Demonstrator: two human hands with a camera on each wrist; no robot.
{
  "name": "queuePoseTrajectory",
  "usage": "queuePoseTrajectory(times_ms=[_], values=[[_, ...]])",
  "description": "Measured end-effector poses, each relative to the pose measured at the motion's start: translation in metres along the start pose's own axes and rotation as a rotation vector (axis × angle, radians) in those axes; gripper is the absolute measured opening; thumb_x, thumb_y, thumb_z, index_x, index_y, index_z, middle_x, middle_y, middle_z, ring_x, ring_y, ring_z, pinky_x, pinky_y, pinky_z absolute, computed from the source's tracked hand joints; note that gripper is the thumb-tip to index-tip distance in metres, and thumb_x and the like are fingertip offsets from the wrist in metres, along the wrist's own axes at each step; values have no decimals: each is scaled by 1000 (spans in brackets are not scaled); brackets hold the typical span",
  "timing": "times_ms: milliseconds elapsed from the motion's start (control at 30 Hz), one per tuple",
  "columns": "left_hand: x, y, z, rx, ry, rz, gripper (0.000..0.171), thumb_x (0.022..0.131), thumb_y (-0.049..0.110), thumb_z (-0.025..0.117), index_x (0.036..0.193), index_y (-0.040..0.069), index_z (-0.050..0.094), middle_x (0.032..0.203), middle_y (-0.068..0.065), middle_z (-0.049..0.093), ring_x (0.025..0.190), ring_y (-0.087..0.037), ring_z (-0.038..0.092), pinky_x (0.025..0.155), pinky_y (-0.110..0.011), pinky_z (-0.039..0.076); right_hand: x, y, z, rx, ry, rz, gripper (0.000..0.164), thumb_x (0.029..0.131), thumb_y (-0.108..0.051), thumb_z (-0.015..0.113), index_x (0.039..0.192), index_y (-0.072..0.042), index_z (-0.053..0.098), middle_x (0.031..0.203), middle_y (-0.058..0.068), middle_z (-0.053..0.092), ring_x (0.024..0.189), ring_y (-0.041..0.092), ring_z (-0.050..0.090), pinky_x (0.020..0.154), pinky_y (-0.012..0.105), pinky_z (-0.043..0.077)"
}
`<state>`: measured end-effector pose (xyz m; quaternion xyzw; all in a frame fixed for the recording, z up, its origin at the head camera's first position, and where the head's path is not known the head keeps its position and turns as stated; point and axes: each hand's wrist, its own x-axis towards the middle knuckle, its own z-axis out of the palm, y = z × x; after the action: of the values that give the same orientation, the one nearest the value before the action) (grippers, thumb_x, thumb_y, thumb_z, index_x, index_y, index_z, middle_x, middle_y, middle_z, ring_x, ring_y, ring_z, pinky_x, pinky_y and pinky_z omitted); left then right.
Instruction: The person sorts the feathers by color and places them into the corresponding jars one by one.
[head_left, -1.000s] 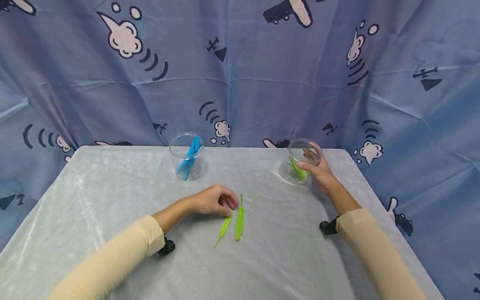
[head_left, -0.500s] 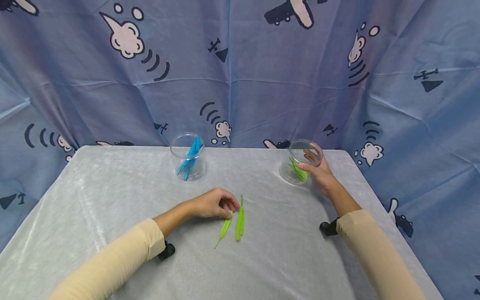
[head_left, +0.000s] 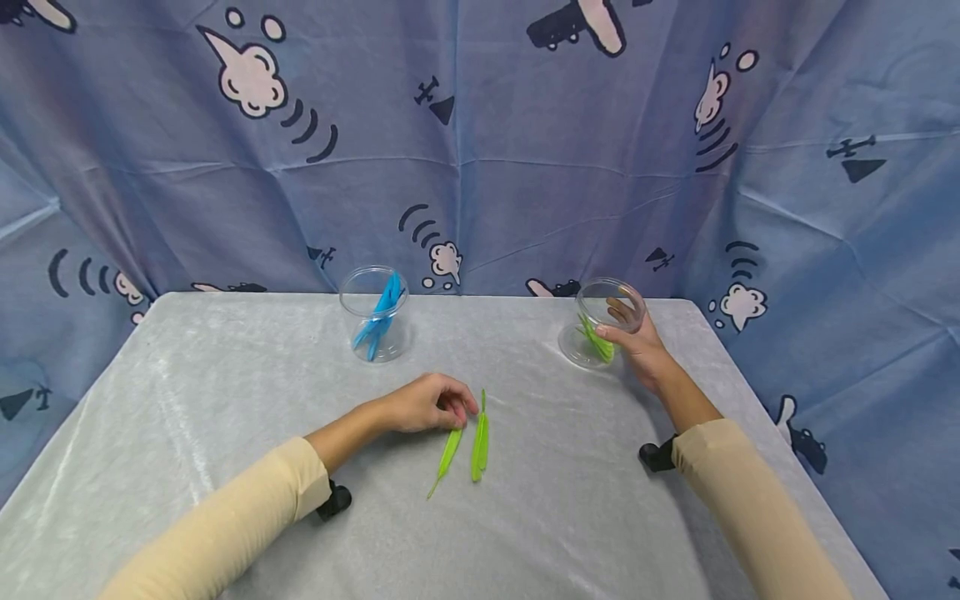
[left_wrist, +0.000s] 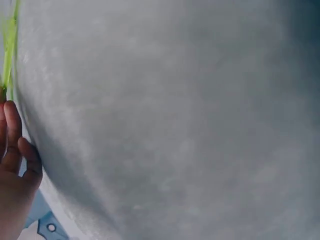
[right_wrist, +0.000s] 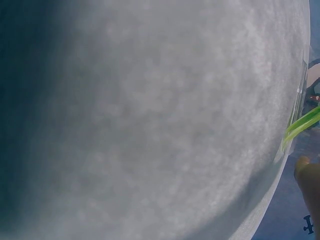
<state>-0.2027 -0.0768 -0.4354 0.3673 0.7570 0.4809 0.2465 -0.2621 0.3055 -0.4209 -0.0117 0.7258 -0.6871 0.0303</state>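
Observation:
Two bright green feathers lie near the middle of the table. My left hand pinches the upper end of the left green feather between thumb and fingers; its thin quill points toward me. In the left wrist view, fingertips meet the green feather. Just to the right lies the other green feather, apart from the hand. At the right back, my right hand grips a clear plastic cup from its right side, some fingers seen through the wall. Green feathers lean inside that cup.
A second clear plastic cup stands at the left back with several blue feathers in it. Pale grey cloth covers the table. A blue printed curtain hangs right behind the table's back edge.
The left hand's thumb and fingers have closed on the left feather's upper end, and that feather has shifted very slightly. The right hand and both cups stay in place.

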Motion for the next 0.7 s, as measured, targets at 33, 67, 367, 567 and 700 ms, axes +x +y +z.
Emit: queuePoseTrajectory(times_ms=[33, 67, 367, 567, 700], values=[[0, 1, -1, -1, 4, -3, 16, 89, -8, 67, 105, -7, 69, 84, -9, 67, 78, -10, 61, 75, -23, 52, 0, 0, 0, 0, -1, 1, 89, 91, 1, 65, 155, -32, 13, 164, 14, 12, 151, 28, 9, 121, 49, 11], [1, 3, -2, -1, 9, -4, 17, 89, -9, 67, 106, -7, 69, 84, -9, 67, 79, -11, 61, 75, -23, 52, 0, 0, 0, 2, -2, 2, 89, 91, 1, 65, 155, -33, 13, 165, 14, 11, 151, 28, 9, 121, 49, 11], [14, 13, -16, 75, 101, 32, 18, 88, -8, 67, 106, -7, 70, 85, -5, 67, 80, -10, 61, 75, -25, 53, -1, -1, 0, -1, -2, 4, 90, 91, 2, 65, 156, -31, 12, 165, 13, 11, 151, 29, 8, 121, 51, 10], [27, 29, -26, 105, 188, 45, 16, 91, -5, 66, 106, -3, 70, 92, -14, 70, 82, -15, 63, 74, -26, 53, -1, 0, 0, 9, -4, -6, 90, 91, 3, 64, 156, -33, 13, 165, 15, 11, 151, 29, 8, 121, 50, 11], [35, 40, -32, 113, 247, 39, 16, 91, -5, 67, 105, 1, 72, 92, -13, 69, 82, -16, 62, 75, -26, 52, -1, 0, 0, 12, -3, -8, 89, 91, 4, 64, 156, -32, 14, 164, 15, 12, 151, 30, 9, 121, 50, 11]])
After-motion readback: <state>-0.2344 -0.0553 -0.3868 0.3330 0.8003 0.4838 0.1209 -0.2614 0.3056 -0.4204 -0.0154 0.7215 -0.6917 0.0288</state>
